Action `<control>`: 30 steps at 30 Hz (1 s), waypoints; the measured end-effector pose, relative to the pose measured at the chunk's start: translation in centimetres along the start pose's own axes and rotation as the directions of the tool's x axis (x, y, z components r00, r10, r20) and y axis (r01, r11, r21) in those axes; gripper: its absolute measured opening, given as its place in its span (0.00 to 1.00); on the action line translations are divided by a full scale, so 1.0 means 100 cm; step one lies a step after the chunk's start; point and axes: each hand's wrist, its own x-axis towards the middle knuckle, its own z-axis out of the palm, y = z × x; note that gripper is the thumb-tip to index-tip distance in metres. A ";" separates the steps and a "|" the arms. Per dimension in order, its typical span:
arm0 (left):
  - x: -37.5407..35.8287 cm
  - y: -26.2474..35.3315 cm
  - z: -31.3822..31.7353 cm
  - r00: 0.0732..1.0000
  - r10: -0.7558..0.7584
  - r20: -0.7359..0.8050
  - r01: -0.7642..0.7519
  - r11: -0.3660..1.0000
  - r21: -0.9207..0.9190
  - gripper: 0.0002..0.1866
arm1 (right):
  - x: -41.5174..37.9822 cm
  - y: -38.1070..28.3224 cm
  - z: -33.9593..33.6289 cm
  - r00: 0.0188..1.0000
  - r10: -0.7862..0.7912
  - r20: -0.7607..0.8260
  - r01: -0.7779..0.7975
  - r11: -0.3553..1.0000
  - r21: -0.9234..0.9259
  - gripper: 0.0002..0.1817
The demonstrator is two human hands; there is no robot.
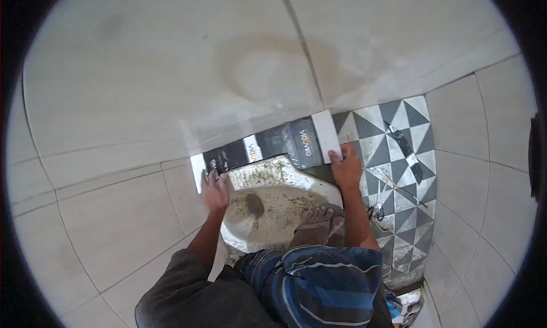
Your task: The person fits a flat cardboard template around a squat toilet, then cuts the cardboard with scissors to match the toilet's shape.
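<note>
Black film with a plastic sheen covers most of the long flat package point(272, 144), which has a plain white block at each end, a white patch near its middle and white-and-orange lettering that reads upside down from your side; it lies along the foot of the beige tiled wall point(171, 77), just behind the stained white ceramic squat pan point(302, 179), though you cannot tell what bears its weight.

Your left hand point(215, 192) is partly open at the package's left end, its fingers slightly spread and their tips against the lower edge; whether they grip cannot be told. Your right hand point(346, 164) is closed about the lower right corner, thumb on the white end and the other fingers bent beside its edge.

Your foot point(319, 215) stands at the right side of the soiled pan; your blue shorts with pale stripes point(336, 285) and dark grey top point(176, 291) fill the lower part of the view. To the right spreads the grey-and-white triangle-patterned tile floor point(419, 217); on it lie a crumpled black-and-white strip point(401, 143) and a thin brown stick point(409, 195), both well apart from the package.
</note>
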 end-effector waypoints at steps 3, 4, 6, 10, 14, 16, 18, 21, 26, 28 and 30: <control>-0.010 -0.007 0.010 0.999 -0.004 0.043 0.009 0.992 -0.124 0.26 | 0.005 -0.002 -0.006 0.991 0.077 0.113 -0.078 0.997 0.005 0.14; -0.011 -0.011 0.014 0.995 -0.015 0.102 0.030 0.988 -0.150 0.27 | 0.005 -0.002 -0.009 0.979 0.134 0.157 -0.132 0.991 -0.019 0.14; -0.011 -0.013 0.016 0.996 -0.004 0.088 0.017 0.989 -0.145 0.28 | 0.005 -0.001 -0.010 0.979 0.117 0.166 -0.122 0.992 0.018 0.14; -0.009 -0.016 0.015 0.997 -0.015 0.078 0.028 0.986 -0.162 0.29 | 0.001 0.007 -0.003 0.998 -0.016 0.068 0.023 0.994 -0.104 0.14; -0.005 -0.030 0.028 0.994 -0.052 0.093 0.067 0.983 -0.170 0.30 | 0.002 0.008 -0.005 0.991 -0.075 0.112 0.085 0.993 -0.079 0.23; 0.000 -0.031 0.031 0.988 -0.096 0.121 0.105 0.991 -0.077 0.29 | 0.002 -0.001 -0.007 0.994 -0.052 0.099 0.061 0.994 -0.093 0.19; 0.001 -0.027 0.026 0.986 -0.056 0.157 0.066 0.996 -0.061 0.30 | 0.003 -0.011 -0.014 0.996 -0.029 0.088 0.038 0.994 -0.104 0.16; -0.003 -0.021 0.034 0.993 -0.092 0.080 0.091 0.996 0.009 0.33 | 0.004 -0.016 -0.014 0.992 0.016 0.124 0.005 0.986 -0.166 0.16; 0.008 -0.004 0.031 0.921 -0.331 0.205 0.331 0.943 0.037 0.37 | 0.006 -0.003 -0.006 0.990 0.089 0.112 -0.063 0.975 -0.213 0.20; 0.019 0.012 0.015 0.877 -0.388 0.283 0.401 0.916 0.013 0.38 | 0.005 -0.003 -0.005 0.997 0.068 0.043 -0.059 0.979 -0.193 0.21; 0.021 0.020 0.011 0.869 -0.402 0.289 0.418 0.908 0.007 0.38 | 0.008 -0.007 -0.009 0.985 0.132 0.108 -0.115 0.982 -0.153 0.22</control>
